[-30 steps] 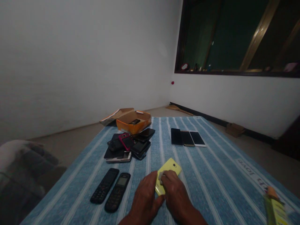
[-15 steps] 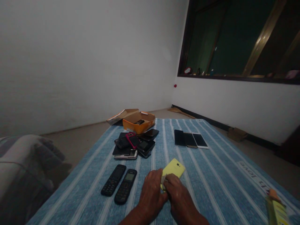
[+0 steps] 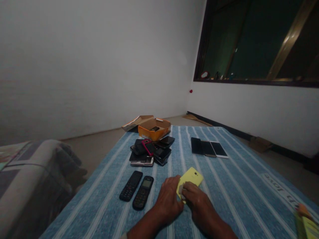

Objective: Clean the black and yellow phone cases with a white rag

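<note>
The person's left hand (image 3: 169,196) grips the near-left edge of a yellow phone (image 3: 193,176), back up on the striped cloth (image 3: 239,189); the right hand (image 3: 198,199) pinches a pale wad (image 3: 182,190) against it, hiding its lower end. A yellow packet (image 3: 310,229) sits off by the right edge. Just left, two black keypad phones (image 3: 143,192) lie side by side. Beyond them a phone pile (image 3: 162,153) stands before the orange box (image 3: 147,134), three smartphones (image 3: 208,148) in a row well to its right.

Yellow phone (image 3: 191,176), back up, aslant on blue striped cloth (image 3: 239,192); pale wad (image 3: 181,190), perhaps tissue, against its near end
</note>
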{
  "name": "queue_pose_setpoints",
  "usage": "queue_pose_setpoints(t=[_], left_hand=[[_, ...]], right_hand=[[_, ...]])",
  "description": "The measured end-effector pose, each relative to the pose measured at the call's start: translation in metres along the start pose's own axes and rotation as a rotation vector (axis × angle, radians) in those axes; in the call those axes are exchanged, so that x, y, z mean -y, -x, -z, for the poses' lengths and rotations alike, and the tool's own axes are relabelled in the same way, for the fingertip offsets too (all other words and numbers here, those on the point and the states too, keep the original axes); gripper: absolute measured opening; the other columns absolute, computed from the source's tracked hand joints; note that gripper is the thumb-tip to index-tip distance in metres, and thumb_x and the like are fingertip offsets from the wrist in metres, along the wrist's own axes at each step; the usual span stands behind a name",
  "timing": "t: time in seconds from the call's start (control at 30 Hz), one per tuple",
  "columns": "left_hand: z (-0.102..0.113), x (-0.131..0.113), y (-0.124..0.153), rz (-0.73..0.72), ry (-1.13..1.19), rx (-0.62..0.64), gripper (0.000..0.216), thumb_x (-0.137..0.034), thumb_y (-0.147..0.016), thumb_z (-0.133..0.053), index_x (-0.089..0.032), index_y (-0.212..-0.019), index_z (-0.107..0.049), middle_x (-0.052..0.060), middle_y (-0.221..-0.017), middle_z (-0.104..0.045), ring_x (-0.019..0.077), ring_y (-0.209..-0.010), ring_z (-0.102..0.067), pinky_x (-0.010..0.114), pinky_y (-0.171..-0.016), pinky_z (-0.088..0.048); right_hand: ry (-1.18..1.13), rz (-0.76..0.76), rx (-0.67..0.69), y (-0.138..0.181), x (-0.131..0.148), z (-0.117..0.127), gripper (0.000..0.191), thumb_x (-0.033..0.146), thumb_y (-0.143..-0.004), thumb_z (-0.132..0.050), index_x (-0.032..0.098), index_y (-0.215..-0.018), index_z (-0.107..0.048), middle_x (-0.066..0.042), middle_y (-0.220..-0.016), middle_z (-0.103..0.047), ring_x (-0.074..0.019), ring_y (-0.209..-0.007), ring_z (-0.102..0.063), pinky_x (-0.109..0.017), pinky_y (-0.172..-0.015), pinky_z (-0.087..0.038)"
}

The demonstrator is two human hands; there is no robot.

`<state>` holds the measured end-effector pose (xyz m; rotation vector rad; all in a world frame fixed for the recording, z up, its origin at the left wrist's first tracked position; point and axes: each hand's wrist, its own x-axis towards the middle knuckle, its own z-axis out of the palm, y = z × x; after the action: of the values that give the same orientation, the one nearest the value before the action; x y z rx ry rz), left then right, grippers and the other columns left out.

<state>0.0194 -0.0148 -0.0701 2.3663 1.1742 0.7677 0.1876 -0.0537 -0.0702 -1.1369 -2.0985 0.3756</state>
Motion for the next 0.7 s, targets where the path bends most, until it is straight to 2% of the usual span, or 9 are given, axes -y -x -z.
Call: queue_pose_setpoints(t=[0.1, 0.3, 0.5, 0.7], left_hand=[[0.004, 0.014, 0.0, -0.058, 0.041, 0.093, 0.085, -0.012, -0.057, -0.06, -0.018, -0.137, -0.034, 0.014, -0.131, -0.052, 0.0319, -0.123, -0.049, 0.052, -0.107, -0.038], [0.02, 0.019, -0.001, -0.099, 0.106, 0.158, 0.074, -0.016, -0.065, -0.058, -0.018, -0.136, -0.038, 0.012, -0.126, -0.056, 0.0285, -0.119, -0.052, 0.049, -0.108, -0.04], [0.033, 0.018, -0.001, -0.089, 0.119, 0.265, 0.084, -0.016, -0.063, -0.059, -0.015, -0.142, -0.033, 0.016, -0.142, -0.046, 0.032, -0.132, -0.043, 0.049, -0.112, -0.035], [0.035, 0.022, -0.002, -0.059, 0.157, 0.289, 0.093, -0.012, -0.057, -0.061, -0.021, -0.145, -0.031, 0.012, -0.147, -0.045, 0.0321, -0.134, -0.042, 0.049, -0.111, -0.035]], right_hand=[[0.009, 0.018, 0.06, -0.001, 0.009, -0.008, 0.027, 0.001, -0.087, -0.046, 0.019, -0.093, -0.065, -0.007, -0.099, -0.062, -0.0184, -0.096, -0.058, -0.028, -0.082, -0.047], [0.055, 0.062, 0.128, 0.0, 0.014, -0.019, 0.023, 0.006, -0.09, -0.047, 0.02, -0.098, -0.064, -0.006, -0.098, -0.06, -0.0169, -0.093, -0.058, -0.026, -0.08, -0.046], [0.103, 0.012, 0.127, 0.0, 0.023, -0.02, 0.029, 0.007, -0.09, -0.045, 0.022, -0.107, -0.063, -0.006, -0.104, -0.062, -0.0167, -0.094, -0.06, -0.023, -0.08, -0.047], [0.101, -0.119, 0.119, -0.014, 0.033, -0.023, 0.034, 0.007, -0.089, -0.045, 0.023, -0.113, -0.062, -0.006, -0.105, -0.067, -0.018, -0.094, -0.064, -0.022, -0.079, -0.048]])
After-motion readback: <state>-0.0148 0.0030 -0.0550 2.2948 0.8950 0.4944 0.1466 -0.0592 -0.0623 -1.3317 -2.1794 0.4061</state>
